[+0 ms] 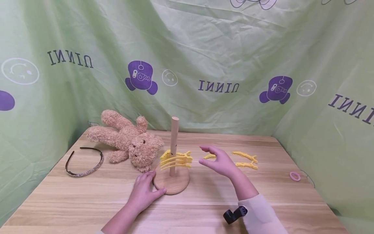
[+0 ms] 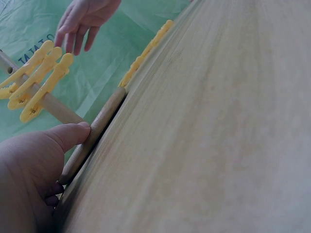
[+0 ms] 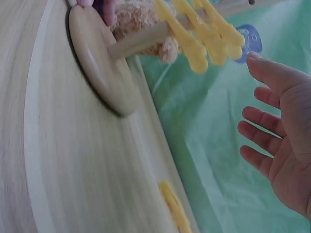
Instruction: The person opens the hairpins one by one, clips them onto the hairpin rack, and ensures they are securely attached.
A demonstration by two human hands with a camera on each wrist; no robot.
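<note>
A wooden stand [image 1: 172,186] with a round base and an upright post [image 1: 174,133] is on the table. My left hand [image 1: 142,192] grips the left and near edge of the base, its thumb [image 2: 75,133] on the rim. Several yellow hair clips [image 1: 176,161] are clamped partway up the post, pointing sideways. My right hand [image 1: 221,161] is in the air just right of these clips, fingers apart, holding nothing; the right wrist view shows the palm [image 3: 291,155]. More yellow hair clips [image 1: 245,165] lie on the table behind and to the right of that hand.
A brown teddy bear [image 1: 124,139] lies on its back left of the post. Further left is a headband [image 1: 84,174]. A pink ring [image 1: 294,176] lies near the table's right edge. Green printed cloth [image 1: 187,110] hangs around the table.
</note>
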